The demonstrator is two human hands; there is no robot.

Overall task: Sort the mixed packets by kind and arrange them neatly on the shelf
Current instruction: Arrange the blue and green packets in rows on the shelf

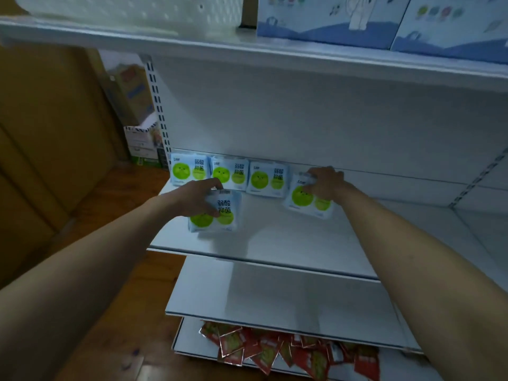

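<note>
**Two green-dot packets go up to join the row**

The left hand [196, 198] grips a pale blue soft plastic packet printed with two green circles [217, 215], fingers curled over its top edge, holding it just in front of the row on the white metal middle shelf [275, 243]. The right hand [325, 182] pinches the upper corner of a second matching packet [308, 199], tilted at the row's right end. Three like packets [229, 173] already stand against the back panel, side by side.

These packs look light, squashy and slick-skinned, so they probably sag if held by one corner; a grip across the top seam, or flat along both sides, should keep them square. A heap of red foil sachets [288, 350] lies unsorted on the bottom shelf.
</note>
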